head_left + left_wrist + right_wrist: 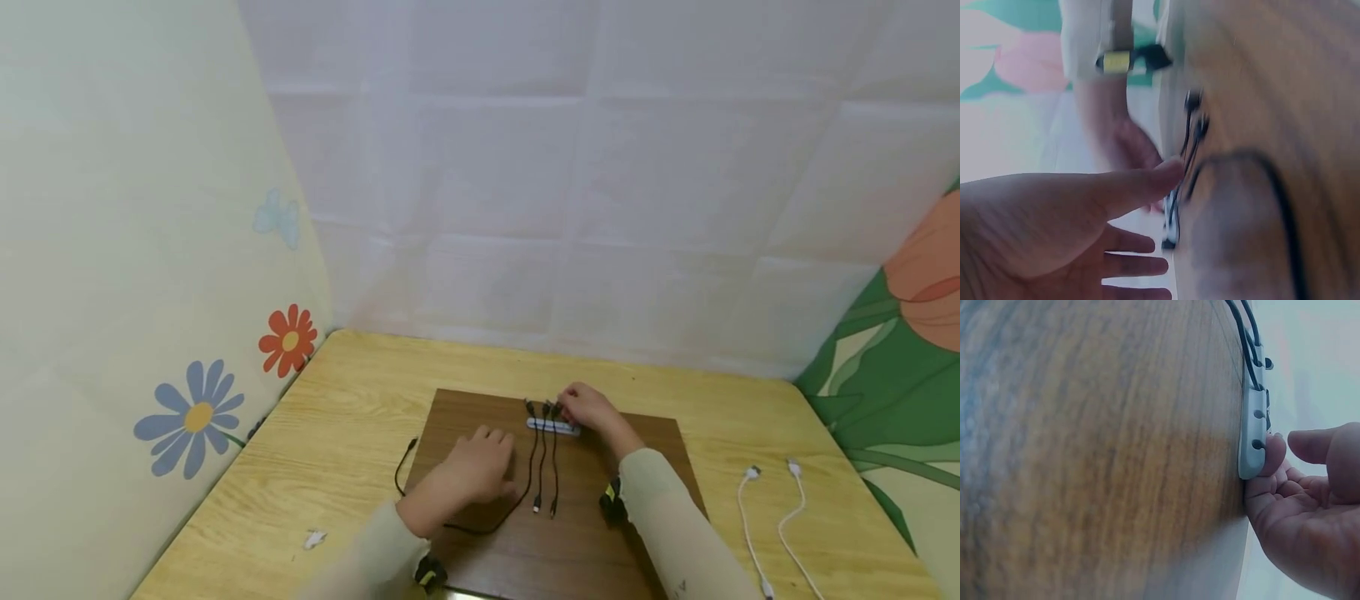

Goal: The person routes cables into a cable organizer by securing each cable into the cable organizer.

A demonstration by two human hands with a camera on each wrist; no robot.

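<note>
A pale cable holder (1251, 459) with a row of slots sits on a brown wooden board (585, 533). Three black cables (541, 475) run through its slots, their plugs beyond its far side. At the holder's right end is my right hand (588, 406). In the right wrist view its fingers bend behind that end and touch it, with the thumb apart and nothing seen pinched. Over the board's left half hovers my left hand (480, 462), fingers extended and holding nothing. One black cable curves past it in the left wrist view.
Two white cables (750, 533) lie on the yellow wood-grain table (375, 375) to the right. A small white piece (315, 538) lies at front left. One black plug (412, 442) extends past the board's left edge. A pale cloth wall (487, 183) stands behind.
</note>
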